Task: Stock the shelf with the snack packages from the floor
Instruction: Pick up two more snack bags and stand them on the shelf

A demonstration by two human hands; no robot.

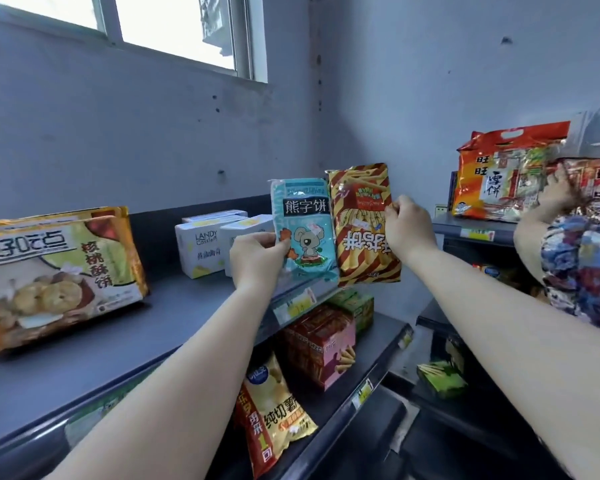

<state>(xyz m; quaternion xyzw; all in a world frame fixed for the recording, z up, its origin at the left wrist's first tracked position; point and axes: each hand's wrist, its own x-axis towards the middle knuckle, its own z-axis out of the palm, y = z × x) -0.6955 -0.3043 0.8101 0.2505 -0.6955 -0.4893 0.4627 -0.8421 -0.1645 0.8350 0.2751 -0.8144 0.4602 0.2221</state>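
Observation:
My left hand (257, 259) grips the left edge of a light blue snack bag with a cartoon bear (305, 233), held upright over the right end of the dark top shelf (118, 341). My right hand (409, 230) grips the right edge of a red and yellow striped snack bag (361, 226), held upside down right beside the blue one. Both bags stand side by side, touching, their lower edges at the shelf's front right corner.
A large green and gold cookie bag (59, 275) leans at the shelf's left, white boxes (205, 247) at the back. Lower shelves hold red boxes (319, 344) and a chip bag (274, 410). On the right another person's hand (558, 195) handles red rice cracker bags (499, 174).

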